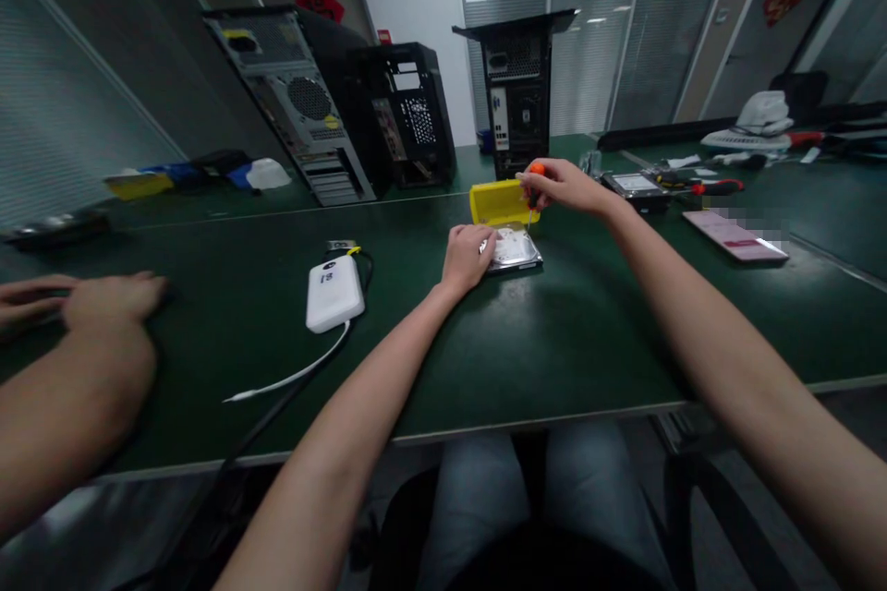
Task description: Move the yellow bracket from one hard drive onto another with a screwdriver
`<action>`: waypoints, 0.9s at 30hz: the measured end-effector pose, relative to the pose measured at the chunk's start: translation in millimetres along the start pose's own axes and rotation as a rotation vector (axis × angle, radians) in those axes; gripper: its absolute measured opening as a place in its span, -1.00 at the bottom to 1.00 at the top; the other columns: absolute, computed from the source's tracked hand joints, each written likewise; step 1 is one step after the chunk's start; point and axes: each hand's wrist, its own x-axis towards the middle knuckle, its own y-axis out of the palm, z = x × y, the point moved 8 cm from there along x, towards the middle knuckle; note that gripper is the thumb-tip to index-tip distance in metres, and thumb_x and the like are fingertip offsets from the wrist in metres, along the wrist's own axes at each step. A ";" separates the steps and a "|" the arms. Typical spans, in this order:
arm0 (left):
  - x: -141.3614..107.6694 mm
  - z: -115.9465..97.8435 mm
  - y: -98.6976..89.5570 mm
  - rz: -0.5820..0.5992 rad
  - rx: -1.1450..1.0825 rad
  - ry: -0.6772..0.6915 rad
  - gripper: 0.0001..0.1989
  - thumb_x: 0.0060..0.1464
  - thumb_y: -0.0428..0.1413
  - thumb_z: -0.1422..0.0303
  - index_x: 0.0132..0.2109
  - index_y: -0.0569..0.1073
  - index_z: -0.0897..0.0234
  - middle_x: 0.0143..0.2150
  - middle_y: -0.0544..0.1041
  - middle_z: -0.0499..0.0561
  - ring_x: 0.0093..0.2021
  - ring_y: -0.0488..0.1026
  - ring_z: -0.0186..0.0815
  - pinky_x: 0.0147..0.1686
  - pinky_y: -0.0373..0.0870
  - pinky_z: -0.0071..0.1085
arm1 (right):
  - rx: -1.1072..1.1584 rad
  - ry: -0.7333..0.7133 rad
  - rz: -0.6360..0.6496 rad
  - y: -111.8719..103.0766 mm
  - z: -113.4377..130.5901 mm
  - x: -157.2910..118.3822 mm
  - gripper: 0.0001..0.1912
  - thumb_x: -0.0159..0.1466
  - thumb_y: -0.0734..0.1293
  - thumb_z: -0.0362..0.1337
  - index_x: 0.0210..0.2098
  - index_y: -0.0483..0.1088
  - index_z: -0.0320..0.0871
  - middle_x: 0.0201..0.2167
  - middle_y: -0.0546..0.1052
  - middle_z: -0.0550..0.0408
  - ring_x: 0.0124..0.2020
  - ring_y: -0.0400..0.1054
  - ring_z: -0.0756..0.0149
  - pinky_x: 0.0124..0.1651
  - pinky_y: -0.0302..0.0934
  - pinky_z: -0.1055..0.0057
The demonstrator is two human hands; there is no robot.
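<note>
Screwdriver (533,199) points down, axis steep, pinched in right fingers (544,186); left fingers (490,244) touch hard drive (516,247), grip unclear.

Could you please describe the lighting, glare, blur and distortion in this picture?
Head view: dim overall; soft glare on the green tabletop in front of the hard drive; blocky pixelation at the pink device; wide-angle distortion seems to tilt the leftmost computer tower; the co-worker's hand looks slightly blurred.

An office is apparently serving as a computer workshop. Computer towers (311,102) are standing on a green table (589,342) at eleven and twelve o'clock, blind-covered glass partitions (586,65) are rising at one, and hand tools (721,188) are lying at two.
</note>
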 end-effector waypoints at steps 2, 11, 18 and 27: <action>-1.5 -0.1 0.4 0.014 0.003 0.004 -0.64 0.24 -0.21 0.29 -0.17 0.47 0.25 -0.10 0.52 0.04 -0.06 0.36 -0.23 0.04 0.10 -0.22 | 0.057 -0.017 -0.064 -7.8 2.3 -8.3 -0.62 0.14 0.28 0.06 -0.37 0.31 -0.16 -0.41 0.47 0.09 -0.52 0.38 0.46 -0.46 0.32 0.48; -10.7 -0.4 10.0 0.075 0.044 0.003 -0.63 0.22 -0.17 0.19 -0.01 0.39 0.25 0.05 0.41 0.09 0.07 0.27 -0.15 0.05 0.13 -0.18 | 0.021 -0.064 -0.404 -20.5 -42.5 -51.1 -0.79 0.14 0.24 -0.16 -0.29 0.27 -0.14 -0.26 0.46 0.06 -0.30 0.40 0.37 -0.16 0.32 0.32; -24.2 19.5 18.8 0.114 0.017 -0.198 -0.44 0.17 -0.17 0.02 0.19 0.20 0.26 0.24 0.17 0.16 0.21 0.12 -0.07 0.12 0.11 -0.10 | -0.189 -0.128 -0.415 2.7 -63.7 -66.6 -0.88 0.01 0.27 -0.37 -0.40 0.29 -0.14 -0.27 0.42 0.02 -0.16 0.29 0.22 0.02 0.13 0.21; -20.7 32.9 20.7 0.174 0.056 -0.200 -0.48 0.21 -0.23 0.07 0.19 0.18 0.23 0.20 0.22 0.17 0.18 0.19 -0.08 0.11 0.13 -0.09 | -0.314 -0.146 -0.364 17.6 -64.9 -67.3 -0.84 0.04 0.21 -0.42 -0.38 0.34 -0.13 -0.28 0.45 0.01 -0.20 0.31 0.20 -0.04 0.16 0.24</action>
